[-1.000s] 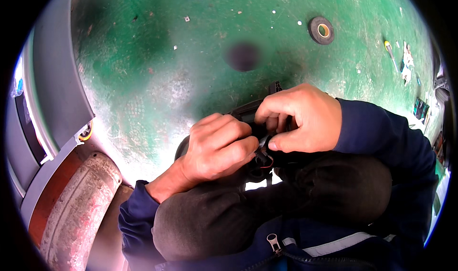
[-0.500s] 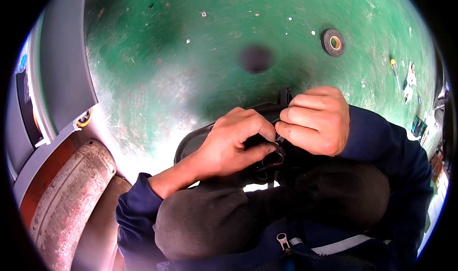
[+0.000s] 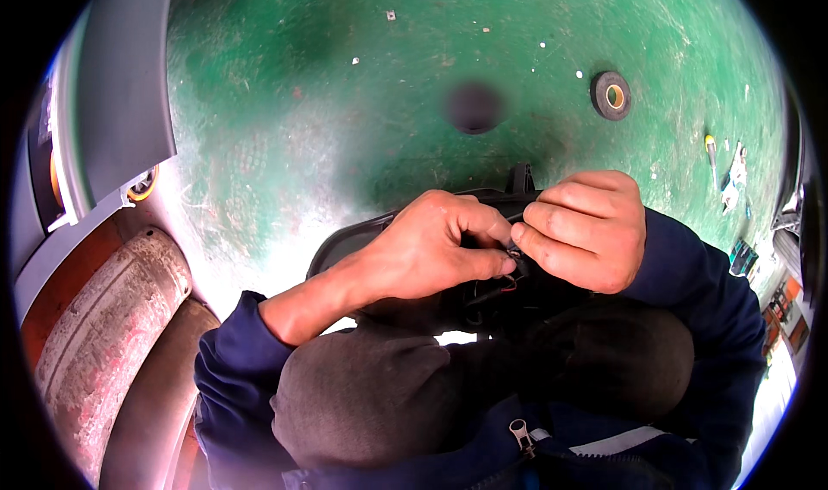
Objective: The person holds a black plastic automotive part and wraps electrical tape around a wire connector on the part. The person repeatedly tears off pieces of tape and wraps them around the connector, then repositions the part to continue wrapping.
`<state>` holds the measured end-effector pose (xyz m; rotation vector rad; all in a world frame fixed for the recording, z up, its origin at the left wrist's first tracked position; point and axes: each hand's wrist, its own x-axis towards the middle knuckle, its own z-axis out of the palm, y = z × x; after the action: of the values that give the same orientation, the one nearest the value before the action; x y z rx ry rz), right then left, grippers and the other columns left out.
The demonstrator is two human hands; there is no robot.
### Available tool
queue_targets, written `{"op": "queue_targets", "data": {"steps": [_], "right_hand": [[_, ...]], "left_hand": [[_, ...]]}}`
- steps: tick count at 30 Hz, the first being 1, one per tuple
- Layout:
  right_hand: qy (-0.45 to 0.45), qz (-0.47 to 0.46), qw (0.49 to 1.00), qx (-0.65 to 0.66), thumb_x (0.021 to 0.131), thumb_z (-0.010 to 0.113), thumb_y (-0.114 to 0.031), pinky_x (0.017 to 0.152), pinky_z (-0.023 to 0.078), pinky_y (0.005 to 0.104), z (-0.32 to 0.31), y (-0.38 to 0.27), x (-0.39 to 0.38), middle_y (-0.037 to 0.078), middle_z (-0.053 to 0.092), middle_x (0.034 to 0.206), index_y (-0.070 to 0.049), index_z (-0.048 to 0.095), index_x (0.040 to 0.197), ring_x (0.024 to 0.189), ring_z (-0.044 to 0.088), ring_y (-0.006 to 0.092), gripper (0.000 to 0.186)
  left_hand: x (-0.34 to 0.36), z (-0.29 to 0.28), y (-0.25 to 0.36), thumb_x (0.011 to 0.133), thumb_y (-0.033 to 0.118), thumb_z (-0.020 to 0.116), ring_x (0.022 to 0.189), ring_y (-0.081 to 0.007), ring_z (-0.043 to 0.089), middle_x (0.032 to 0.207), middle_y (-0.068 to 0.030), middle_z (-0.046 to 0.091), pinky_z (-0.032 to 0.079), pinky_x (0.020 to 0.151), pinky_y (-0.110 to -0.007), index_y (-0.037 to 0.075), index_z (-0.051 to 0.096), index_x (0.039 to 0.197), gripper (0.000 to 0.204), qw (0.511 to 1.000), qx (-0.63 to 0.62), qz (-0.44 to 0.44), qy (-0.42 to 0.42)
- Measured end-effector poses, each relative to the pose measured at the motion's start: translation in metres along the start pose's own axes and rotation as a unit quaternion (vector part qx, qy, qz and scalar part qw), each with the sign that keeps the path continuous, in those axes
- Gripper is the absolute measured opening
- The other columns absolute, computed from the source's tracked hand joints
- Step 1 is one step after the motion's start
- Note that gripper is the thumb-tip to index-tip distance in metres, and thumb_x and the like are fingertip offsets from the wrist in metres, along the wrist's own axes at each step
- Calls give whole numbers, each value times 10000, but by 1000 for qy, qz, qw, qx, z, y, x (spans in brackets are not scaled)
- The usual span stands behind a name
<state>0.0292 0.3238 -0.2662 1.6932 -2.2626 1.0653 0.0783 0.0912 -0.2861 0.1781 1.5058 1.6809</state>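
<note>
A black plastic part with a curved rim rests across my knees, beneath both hands. Over it, my left hand pinches a small dark connector with thin wires, one of them red, hanging below. My right hand is curled with its fingertips against that same spot, touching or nearly touching the fingers of my left. What its fingertips grip is hidden by the fingers.
Green floor holds a black tape roll, a yellow-handled screwdriver, small tools and scattered bits. At left stand a grey panel, a small wheel and rusty cylindrical pieces.
My left hand has rolled so its thumb shows, pinching at the connector. My right hand's fingers have curled tighter and drawn right. The floor has shifted right and down in view.
</note>
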Motion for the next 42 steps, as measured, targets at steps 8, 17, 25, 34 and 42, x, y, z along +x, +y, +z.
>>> {"op": "queue_targets", "data": {"steps": [8, 17, 25, 34, 42], "right_hand": [[-19, 7, 999, 32, 676, 786, -52, 522, 474, 281, -2, 0, 3, 61, 659, 872, -19, 703, 855, 708, 625, 179, 200], [-77, 515, 726, 450, 877, 683, 20, 878, 579, 334, -29, -8, 7, 139, 728, 1123, -9, 529, 1441, 1000, 710, 187, 585], [-130, 604, 620, 484, 893, 768, -55, 740, 534, 290, -25, -16, 18, 104, 745, 980, 34, 749, 1044, 858, 696, 135, 176], [-137, 460, 770, 420, 869, 721, 5, 706, 533, 307, -21, -16, 10, 93, 698, 941, 6, 772, 1004, 805, 688, 179, 145], [-142, 152, 963, 171, 756, 802, -10, 559, 503, 346, -13, -8, 2, 82, 682, 927, -25, 751, 919, 733, 639, 230, 172]], "left_hand": [[3, -1, 2, 858, 116, 751, 725, -148, 609, 751, -80, 686, 471, 667, -349, 9, 760, 885, 111, 998, -32, -38, -27], [1, 0, 4, 853, 90, 736, 700, -82, 573, 716, -34, 660, 455, 640, -313, -3, 764, 880, 101, 996, -60, -67, -1], [1, 1, 5, 833, 73, 708, 666, -71, 562, 694, -24, 665, 456, 614, -301, -15, 758, 870, 108, 995, -52, -87, 5], [3, -3, 9, 858, 78, 673, 683, -91, 605, 728, -41, 684, 466, 616, -294, -33, 733, 908, 135, 988, -102, -117, -18], [5, -6, 1, 874, 58, 668, 708, -80, 621, 761, -29, 697, 463, 639, -254, -33, 737, 957, 142, 989, -87, -117, -30]]}}
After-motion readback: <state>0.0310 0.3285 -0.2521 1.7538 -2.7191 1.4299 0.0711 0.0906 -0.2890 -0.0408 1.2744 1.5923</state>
